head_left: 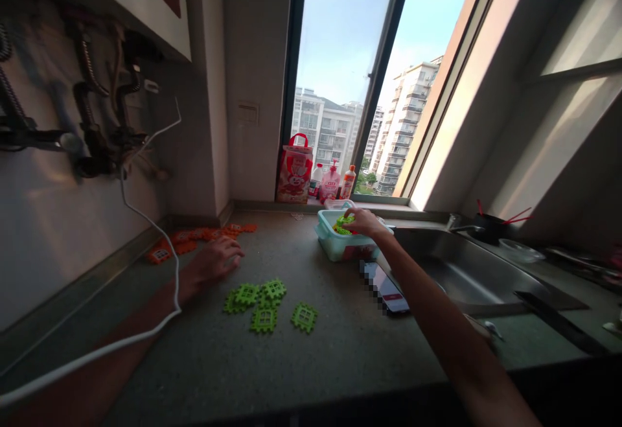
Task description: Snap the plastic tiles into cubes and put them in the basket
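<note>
My right hand (363, 221) reaches into a light blue plastic box (333, 245), its fingers pinched on a green piece (345, 221) at the top of the contents. Over the counter on the left, my left hand (218, 260) rests with its fingers apart and nothing in them, just in front of a row of orange pieces (187, 240). Several green toothed square pieces (264, 318) lie in a loose cluster in the middle of the counter, some overlapping. One more green square (304, 317) lies by itself to their right.
A phone (386, 289) lies under my right forearm. A steel sink (461, 265) is at the right, with a dark handle (558, 323) at its front edge. Bottles (330, 183) and a red bag (294, 174) stand on the windowsill. A white cable (175, 265) hangs across my left arm.
</note>
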The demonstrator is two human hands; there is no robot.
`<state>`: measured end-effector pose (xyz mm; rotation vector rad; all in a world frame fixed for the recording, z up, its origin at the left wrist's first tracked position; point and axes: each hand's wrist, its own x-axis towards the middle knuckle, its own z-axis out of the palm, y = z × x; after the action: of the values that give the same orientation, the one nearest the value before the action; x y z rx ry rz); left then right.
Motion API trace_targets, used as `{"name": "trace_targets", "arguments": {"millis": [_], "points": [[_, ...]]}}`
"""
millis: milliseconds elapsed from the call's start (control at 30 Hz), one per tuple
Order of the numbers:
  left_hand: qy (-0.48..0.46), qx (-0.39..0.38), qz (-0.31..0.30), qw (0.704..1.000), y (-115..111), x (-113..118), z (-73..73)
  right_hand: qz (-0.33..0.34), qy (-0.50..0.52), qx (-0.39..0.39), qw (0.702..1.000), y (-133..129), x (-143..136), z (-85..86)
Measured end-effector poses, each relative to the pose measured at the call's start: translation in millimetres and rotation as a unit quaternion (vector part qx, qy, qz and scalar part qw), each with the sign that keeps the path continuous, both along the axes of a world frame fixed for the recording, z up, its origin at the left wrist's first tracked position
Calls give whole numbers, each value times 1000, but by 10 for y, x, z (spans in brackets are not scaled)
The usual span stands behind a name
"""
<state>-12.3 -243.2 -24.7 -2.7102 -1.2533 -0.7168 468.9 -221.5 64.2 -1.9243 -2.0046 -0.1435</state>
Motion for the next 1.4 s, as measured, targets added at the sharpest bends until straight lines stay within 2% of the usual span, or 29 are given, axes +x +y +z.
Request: {"name": "trace_targets", "arguments": {"millis": [100, 200, 233, 333, 400, 467, 533, 633, 733, 800, 867, 933, 1033, 1100, 1167, 1267, 1400], "points": [[-1, 20, 20, 1000, -45, -33, 36, 41, 3, -49, 998, 77, -30, -17], [16, -13, 25, 999, -122, -40, 136, 84, 3, -67, 994, 23, -49, 11], [31, -37, 31, 998, -152, -38, 175, 97, 0, -38, 995, -35, -72, 22], [72, -117, 37, 990, -246, -11, 270, 135, 6, 135, 982, -349, -267, -29], [74, -164, 8, 984, -308, 28, 299, 211, 48, 168, 962, -621, -506, -182], [66, -200, -35, 977, -366, 86, 303, 330, 81, 102, 935, -858, -783, -418], [63, -228, -67, 969, -418, 155, 293, 392, 78, 54, 915, -1006, -1038, -670], [67, -245, -96, 962, -464, 239, 263, 443, 61, 6, 894, -1048, -1316, -943], [57, -236, -118, 963, -451, 258, 209, 474, 47, -16, 879, -962, -1449, -1052], [33, -233, -115, 965, -402, 235, 159, 480, 41, -14, 876, -893, -1456, -1076], [13, -224, -87, 971, -321, 194, 100, 459, 33, 4, 888, -835, -1404, -1094], [12, -210, -45, 977, -221, 149, 30, 416, 39, 32, 908, -786, -1317, -1120], [5, -180, 1, 984, -77, 93, -85, 323, 117, 59, 937, -714, -1189, -1167], [-13, -158, 14, 987, -16, 77, -152, 273, 166, 47, 946, -668, -1133, -1196], [-20, -144, 24, 989, 7, 75, -189, 252, 174, 24, 952, -632, -1101, -1216], [-18, -141, 24, 990, -9, 65, -157, 245, 146, 3, 959, -612, -1075, -1208], [5, -155, -7, 988, -93, 2, 36, 259, 113, 2, 959, -659, -1048, -1133]]}}
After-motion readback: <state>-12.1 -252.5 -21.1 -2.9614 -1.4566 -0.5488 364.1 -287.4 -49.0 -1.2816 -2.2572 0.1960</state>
